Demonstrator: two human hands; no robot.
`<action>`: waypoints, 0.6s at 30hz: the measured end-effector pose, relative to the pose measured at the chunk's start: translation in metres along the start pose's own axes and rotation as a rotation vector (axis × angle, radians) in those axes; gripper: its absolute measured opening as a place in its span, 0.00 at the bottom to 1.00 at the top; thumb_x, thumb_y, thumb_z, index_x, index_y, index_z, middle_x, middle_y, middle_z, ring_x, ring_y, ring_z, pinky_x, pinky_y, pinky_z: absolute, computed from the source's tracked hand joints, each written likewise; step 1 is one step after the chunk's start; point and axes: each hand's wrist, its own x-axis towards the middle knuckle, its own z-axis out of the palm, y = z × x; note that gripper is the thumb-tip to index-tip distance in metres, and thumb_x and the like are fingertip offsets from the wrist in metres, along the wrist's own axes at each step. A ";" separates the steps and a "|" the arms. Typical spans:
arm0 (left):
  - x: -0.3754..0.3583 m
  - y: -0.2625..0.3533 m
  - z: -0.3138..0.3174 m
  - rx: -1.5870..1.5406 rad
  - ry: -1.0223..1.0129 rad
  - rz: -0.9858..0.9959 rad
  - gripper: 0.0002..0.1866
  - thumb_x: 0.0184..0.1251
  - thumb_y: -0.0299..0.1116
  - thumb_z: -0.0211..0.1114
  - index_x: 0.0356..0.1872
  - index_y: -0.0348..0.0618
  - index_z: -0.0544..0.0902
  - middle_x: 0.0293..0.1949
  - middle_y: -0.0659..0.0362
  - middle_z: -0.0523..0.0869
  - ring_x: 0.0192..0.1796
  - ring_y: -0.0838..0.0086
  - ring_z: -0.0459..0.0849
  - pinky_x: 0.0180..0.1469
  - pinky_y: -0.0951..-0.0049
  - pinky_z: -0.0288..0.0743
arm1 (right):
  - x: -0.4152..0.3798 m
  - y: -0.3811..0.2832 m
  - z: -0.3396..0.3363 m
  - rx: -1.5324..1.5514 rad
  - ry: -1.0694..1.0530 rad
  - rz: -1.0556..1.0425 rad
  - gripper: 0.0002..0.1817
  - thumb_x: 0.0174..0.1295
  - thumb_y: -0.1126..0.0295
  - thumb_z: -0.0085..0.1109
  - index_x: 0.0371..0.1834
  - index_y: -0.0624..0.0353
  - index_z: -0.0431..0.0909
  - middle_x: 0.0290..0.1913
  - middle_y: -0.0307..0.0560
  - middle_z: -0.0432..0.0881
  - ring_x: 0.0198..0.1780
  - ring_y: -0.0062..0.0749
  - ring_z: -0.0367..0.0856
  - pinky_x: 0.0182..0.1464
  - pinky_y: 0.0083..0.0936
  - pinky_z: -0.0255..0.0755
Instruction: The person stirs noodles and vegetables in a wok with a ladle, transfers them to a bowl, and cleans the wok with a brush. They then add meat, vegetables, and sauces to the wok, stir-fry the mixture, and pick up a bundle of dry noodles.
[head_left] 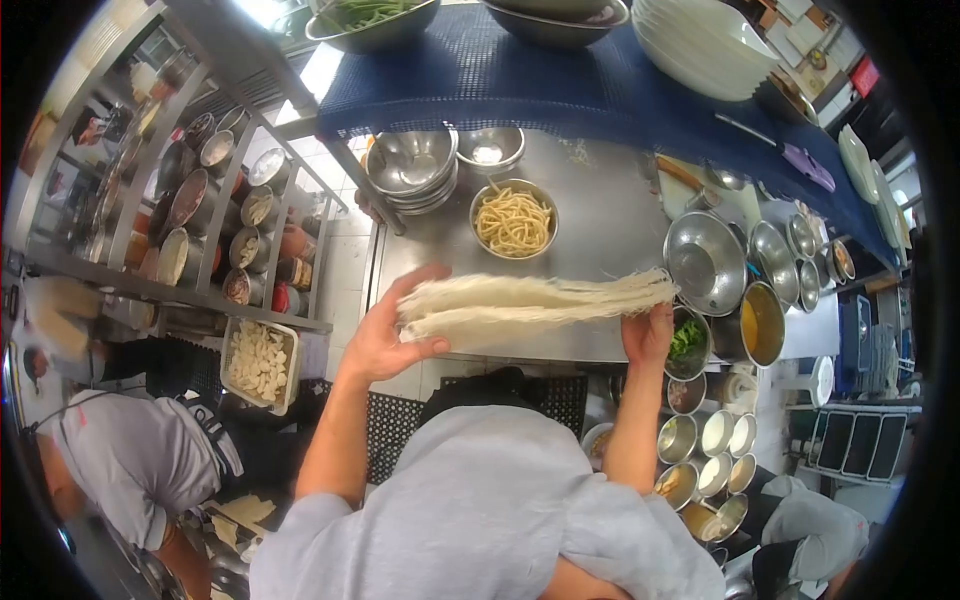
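Both hands are up over the steel tabletop [600,215], and stretched between them is a long bundle of pale thin noodles [530,300], held level above the near edge. The left hand [385,335] grips the left end, thumb pressed along the underside and fingers spread wide and lifted above the strands. The right hand [648,335] is closed on the right end, where the strands fan out just past it. Beyond the bundle, a small steel bowl of thick yellow noodles [513,220] sits on the tabletop, and just left of it and a bit farther off there's a stack of empty steel bowls [412,165]. Off to the right stands a tilted steel bowl [705,262], with a pot of orange liquid [760,322] nearer and a small container of chopped greens [686,340] just beside the right hand. A blue mat [560,75] covers the far side, with white bowls [700,45] stacked on it. Down on the left, another person in a grey shirt [130,460] bends low near a tray of pale pieces [258,362].
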 end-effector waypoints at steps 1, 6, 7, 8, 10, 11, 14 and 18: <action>-0.002 0.000 0.003 -0.035 -0.021 -0.080 0.40 0.53 0.32 0.78 0.67 0.34 0.67 0.62 0.52 0.77 0.63 0.70 0.75 0.65 0.69 0.68 | 0.004 -0.006 0.005 -0.041 0.026 -0.003 0.25 0.63 0.65 0.65 0.63 0.57 0.72 0.61 0.42 0.78 0.63 0.35 0.74 0.68 0.38 0.65; -0.021 -0.046 0.008 -0.231 0.075 -0.337 0.32 0.61 0.30 0.72 0.65 0.32 0.70 0.58 0.53 0.80 0.59 0.71 0.76 0.63 0.69 0.70 | 0.007 -0.027 0.027 -0.384 0.291 0.118 0.21 0.67 0.72 0.60 0.63 0.62 0.72 0.58 0.45 0.79 0.60 0.31 0.76 0.65 0.31 0.67; -0.023 -0.060 0.012 -0.337 0.095 -0.310 0.31 0.62 0.30 0.71 0.65 0.32 0.69 0.58 0.53 0.79 0.59 0.71 0.76 0.63 0.69 0.70 | 0.006 -0.028 0.037 -0.509 0.296 0.131 0.22 0.67 0.69 0.61 0.63 0.64 0.72 0.58 0.46 0.79 0.59 0.29 0.76 0.64 0.27 0.66; -0.024 -0.071 0.015 -0.445 0.119 -0.285 0.30 0.63 0.30 0.69 0.65 0.32 0.69 0.58 0.53 0.79 0.60 0.71 0.76 0.63 0.69 0.70 | 0.002 -0.028 0.033 -0.582 0.304 0.152 0.23 0.67 0.69 0.61 0.63 0.65 0.71 0.59 0.46 0.79 0.59 0.29 0.75 0.64 0.27 0.66; -0.023 -0.082 0.022 -0.525 0.093 -0.330 0.31 0.64 0.30 0.69 0.66 0.33 0.68 0.59 0.53 0.79 0.60 0.70 0.76 0.64 0.68 0.69 | -0.001 -0.019 0.022 -0.724 0.297 0.210 0.25 0.66 0.67 0.63 0.64 0.66 0.71 0.59 0.46 0.79 0.59 0.28 0.75 0.64 0.26 0.65; -0.024 -0.086 0.025 -0.565 0.092 -0.353 0.31 0.64 0.31 0.68 0.66 0.33 0.68 0.59 0.53 0.79 0.60 0.69 0.76 0.64 0.67 0.69 | -0.007 -0.017 0.020 -0.748 0.269 0.231 0.29 0.64 0.65 0.65 0.64 0.67 0.69 0.61 0.47 0.77 0.58 0.28 0.75 0.63 0.26 0.65; -0.021 -0.101 0.031 -0.594 0.033 -0.462 0.32 0.65 0.31 0.68 0.67 0.33 0.66 0.60 0.54 0.77 0.60 0.68 0.77 0.65 0.67 0.69 | -0.043 0.008 -0.024 -0.888 0.371 0.279 0.29 0.64 0.69 0.64 0.67 0.67 0.66 0.64 0.49 0.74 0.63 0.31 0.73 0.66 0.29 0.64; -0.015 -0.116 0.030 -0.625 -0.032 -0.624 0.37 0.64 0.38 0.71 0.69 0.35 0.63 0.64 0.53 0.74 0.66 0.67 0.73 0.69 0.66 0.65 | -0.085 0.013 -0.024 -0.438 0.496 0.289 0.31 0.64 0.72 0.62 0.70 0.65 0.62 0.68 0.52 0.70 0.69 0.37 0.68 0.71 0.35 0.60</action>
